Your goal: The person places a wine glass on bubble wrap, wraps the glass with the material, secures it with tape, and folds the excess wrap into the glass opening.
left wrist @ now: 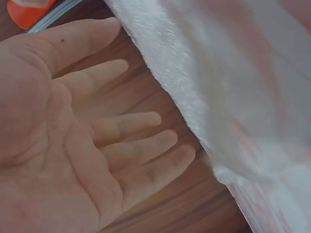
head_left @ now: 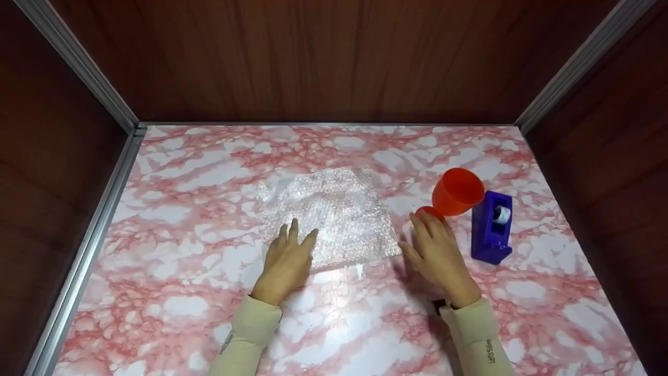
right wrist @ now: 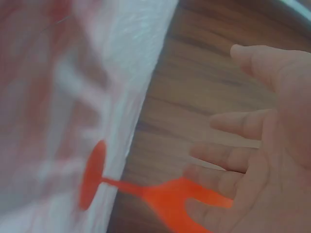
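Note:
A sheet of clear bubble wrap (head_left: 339,209) lies spread flat near the middle of the table. Over its lower left part is my left hand (head_left: 284,263), palm down with the fingers spread and straight. The left wrist view shows that palm (left wrist: 63,131) holding nothing, with the wrap's edge (left wrist: 165,73) by its fingertips. An orange plastic goblet (head_left: 454,193) stands upright to the right of the wrap. My right hand (head_left: 438,258) is beside it, and its extended fingers overlap the goblet's round foot in the head view. In the right wrist view the goblet's stem (right wrist: 121,184) shows beyond these fingers.
A purple tape dispenser (head_left: 490,230) with a roll of tape stands right of the goblet. The marbled pink and white table (head_left: 182,308) is bordered by dark wood panels (head_left: 323,62) at the back and both sides, with metal trim (head_left: 88,266) along the edges.

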`<state>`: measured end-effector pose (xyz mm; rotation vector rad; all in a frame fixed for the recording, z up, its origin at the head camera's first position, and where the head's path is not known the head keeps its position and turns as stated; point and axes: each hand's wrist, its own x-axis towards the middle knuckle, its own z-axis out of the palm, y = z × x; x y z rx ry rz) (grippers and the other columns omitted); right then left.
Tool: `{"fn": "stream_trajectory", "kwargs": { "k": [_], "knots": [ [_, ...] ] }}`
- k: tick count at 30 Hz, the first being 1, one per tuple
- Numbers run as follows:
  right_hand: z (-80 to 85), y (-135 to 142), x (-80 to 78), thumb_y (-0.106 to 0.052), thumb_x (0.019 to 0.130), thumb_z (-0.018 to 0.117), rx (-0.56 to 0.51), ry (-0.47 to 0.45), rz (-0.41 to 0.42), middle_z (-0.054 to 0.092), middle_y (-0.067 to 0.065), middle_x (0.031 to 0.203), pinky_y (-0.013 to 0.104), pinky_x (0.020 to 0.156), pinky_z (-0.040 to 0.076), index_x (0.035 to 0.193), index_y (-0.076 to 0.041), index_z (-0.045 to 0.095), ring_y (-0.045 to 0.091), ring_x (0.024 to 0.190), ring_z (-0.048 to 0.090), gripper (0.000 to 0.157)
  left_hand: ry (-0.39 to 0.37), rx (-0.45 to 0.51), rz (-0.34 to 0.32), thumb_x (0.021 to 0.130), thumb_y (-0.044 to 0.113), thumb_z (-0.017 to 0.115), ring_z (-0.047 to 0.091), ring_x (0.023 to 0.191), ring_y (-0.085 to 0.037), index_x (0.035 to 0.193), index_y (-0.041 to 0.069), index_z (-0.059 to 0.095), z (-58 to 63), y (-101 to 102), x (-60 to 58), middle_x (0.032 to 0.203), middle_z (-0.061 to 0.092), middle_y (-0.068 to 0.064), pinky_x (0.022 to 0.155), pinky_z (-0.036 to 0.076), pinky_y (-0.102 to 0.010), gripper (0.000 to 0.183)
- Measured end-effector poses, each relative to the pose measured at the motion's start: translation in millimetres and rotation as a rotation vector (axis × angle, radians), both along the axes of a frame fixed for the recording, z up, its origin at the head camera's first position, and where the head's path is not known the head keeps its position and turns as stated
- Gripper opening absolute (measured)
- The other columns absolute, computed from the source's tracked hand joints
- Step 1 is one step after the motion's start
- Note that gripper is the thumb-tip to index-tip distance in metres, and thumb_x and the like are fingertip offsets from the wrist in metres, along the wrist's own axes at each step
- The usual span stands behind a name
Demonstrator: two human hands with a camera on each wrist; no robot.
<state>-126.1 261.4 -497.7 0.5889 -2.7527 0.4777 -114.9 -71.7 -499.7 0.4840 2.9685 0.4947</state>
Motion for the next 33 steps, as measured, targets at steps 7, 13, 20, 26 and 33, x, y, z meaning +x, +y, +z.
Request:
{"fn": "stream_trajectory", "kwargs": {
  "k": [7, 13, 20, 26, 33],
  "knots": [
    [-13.1, 24.8, 0.8, -0.022, 0.093, 0.072, -0.044, -0.019, -0.05, 0.058, 0.033, 0.125, 0.06, 0.099, 0.043, 0.128, 0.013, 0.058, 0.05, 0.111, 0.057, 0.051, -0.108, 0.012, 0.037, 0.097, 0.008, 0.064, 0.028, 0.139, -0.053, 0.146, 0.009, 0.05, -5.9, -17.1, 5.5, 0.154, 0.028, -0.032, 0.101, 0.043, -0.058, 0.052],
    [-16.6, 41.4, -4.4, -0.018, 0.095, 0.07, -0.114, -0.081, -0.137, 0.061, 0.032, 0.118, 0.062, 0.092, 0.047, 0.122, 0.01, 0.062, 0.048, 0.105, 0.059, 0.039, -0.151, 0.042, 0.053, 0.098, 0.008, 0.061, 0.028, 0.139, -0.052, 0.147, 0.009, 0.05, -9.1, -21.1, 7.0, 0.154, 0.027, -0.031, 0.094, 0.048, -0.058, 0.05],
    [-22.5, 55.5, -15.7, -0.01, 0.095, 0.069, -0.227, -0.111, -0.136, 0.066, 0.025, 0.108, 0.06, 0.093, 0.046, 0.117, 0.004, 0.066, 0.041, 0.098, 0.061, 0.026, -0.15, 0.08, 0.059, 0.097, 0.008, 0.062, 0.028, 0.14, -0.052, 0.147, 0.01, 0.05, -12.9, -23.5, 7.1, 0.154, 0.028, -0.031, 0.096, 0.046, -0.059, 0.052],
    [-23.7, 58.1, -25.5, -0.021, 0.102, 0.059, -0.531, -0.397, -0.252, 0.058, 0.02, 0.125, 0.058, 0.105, 0.038, 0.139, -0.003, 0.051, 0.039, 0.112, 0.056, 0.041, -0.154, 0.097, 0.061, 0.096, 0.008, 0.061, 0.027, 0.141, -0.05, 0.147, 0.01, 0.05, -14.8, -26.1, 6.3, 0.155, 0.027, -0.031, 0.099, 0.043, -0.059, 0.052],
    [-26.3, 52.2, -41.2, -0.027, 0.1, 0.062, -0.655, -0.441, -0.388, 0.06, 0.024, 0.112, 0.051, 0.097, 0.044, 0.132, 0.002, 0.051, 0.038, 0.104, 0.056, 0.044, -0.181, 0.123, 0.065, 0.097, 0.007, 0.061, 0.024, 0.142, -0.05, 0.148, 0.01, 0.049, -13.6, -26.2, 6.3, 0.156, 0.026, -0.03, 0.102, 0.041, -0.059, 0.052]
  ]
}}
